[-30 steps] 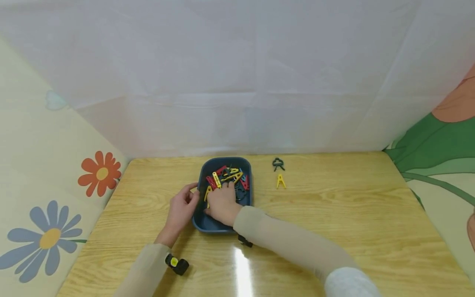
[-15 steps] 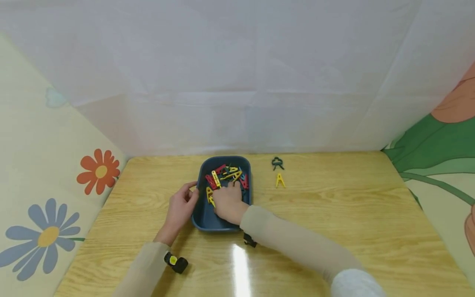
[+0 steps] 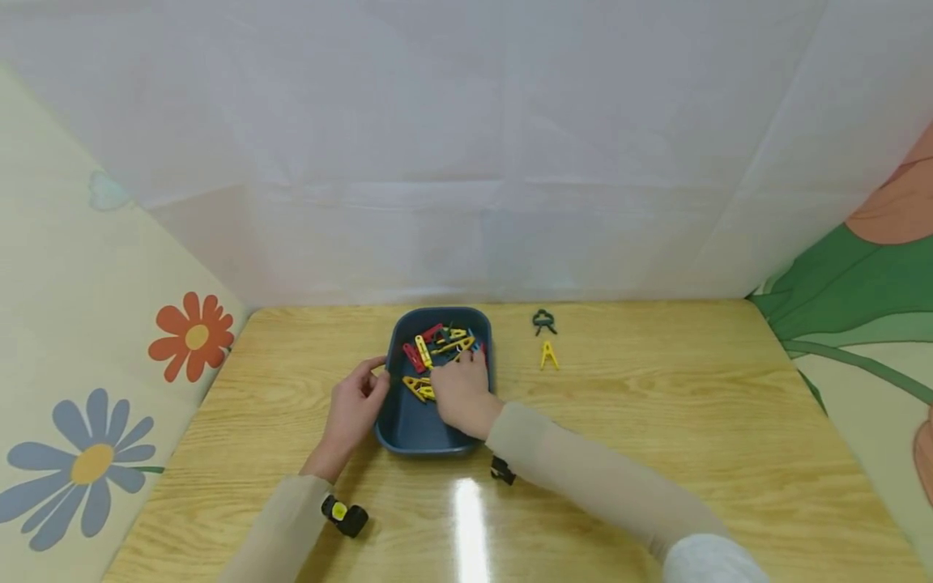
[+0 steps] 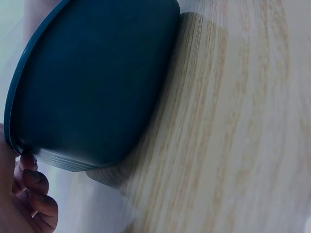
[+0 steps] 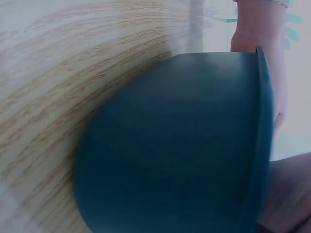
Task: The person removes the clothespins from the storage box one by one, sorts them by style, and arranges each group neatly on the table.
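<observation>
A dark blue plastic basin (image 3: 419, 441) stands on the table with several clips inside. My left hand (image 3: 355, 409) holds its left rim; in the left wrist view the fingers (image 4: 36, 182) curl under the rim from outside. My right hand (image 3: 462, 397) reaches inside, its fingertips down among the clips at the right wall, partly hidden. Left of it lie yellow clips (image 3: 419, 389), with a red clip (image 3: 413, 358) and a yellow clothespin (image 3: 423, 351) farther back. In the right wrist view the basin's outer wall (image 5: 175, 145) covers most of the work.
On the wooden table (image 3: 656, 380), right of the basin, lie a dark green clip (image 3: 543, 322) and, nearer me, a yellow clip (image 3: 549, 355). A white sheet (image 3: 496, 162) hangs behind the table's far edge. Flower-patterned panels flank both sides.
My right hand has shifted to the right inside the basin, uncovering more of its floor. Yellow clips near the left wall have turned and moved slightly. The left hand stays on the rim.
</observation>
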### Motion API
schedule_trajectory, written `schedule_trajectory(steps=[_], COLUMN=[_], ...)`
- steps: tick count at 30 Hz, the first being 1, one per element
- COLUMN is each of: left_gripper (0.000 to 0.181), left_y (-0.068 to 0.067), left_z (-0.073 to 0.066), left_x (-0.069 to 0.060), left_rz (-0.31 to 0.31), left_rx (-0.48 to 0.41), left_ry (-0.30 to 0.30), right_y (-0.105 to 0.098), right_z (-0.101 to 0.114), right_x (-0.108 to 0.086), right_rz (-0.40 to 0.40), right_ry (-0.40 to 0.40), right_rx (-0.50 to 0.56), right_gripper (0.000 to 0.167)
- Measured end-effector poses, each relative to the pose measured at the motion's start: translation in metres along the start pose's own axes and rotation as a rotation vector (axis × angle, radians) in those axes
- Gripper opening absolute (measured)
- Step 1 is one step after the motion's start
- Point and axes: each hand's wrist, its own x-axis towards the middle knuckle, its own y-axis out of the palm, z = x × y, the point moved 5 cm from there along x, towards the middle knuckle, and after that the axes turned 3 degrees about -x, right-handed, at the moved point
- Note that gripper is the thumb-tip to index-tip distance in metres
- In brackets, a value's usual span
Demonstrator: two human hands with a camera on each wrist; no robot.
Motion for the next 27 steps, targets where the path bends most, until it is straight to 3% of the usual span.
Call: schedule_trajectory(steps=[12, 18, 27], left_gripper=[0.031, 0.031, 0.032], left_y=[0.001, 0.001, 0.0], left_z=[0.002, 0.003, 0.001], left_x=[0.001, 0.001, 0.001], left_rz=[0.006, 0.004, 0.015], left_rx=[0.0, 0.006, 0.003], left_ry=[-0.006, -0.005, -0.017], right_y=[-0.022, -0.034, -0.04], right_z=[-0.031, -0.063, -0.122], right_x=[-0.017, -0.031, -0.05], right_rz=[-0.087, -0.139, -0.313], right_ry=[0.026, 0.029, 0.069], right_rx=[0.062, 0.16, 0.233], right_gripper=[0.023, 0.039, 0.034])
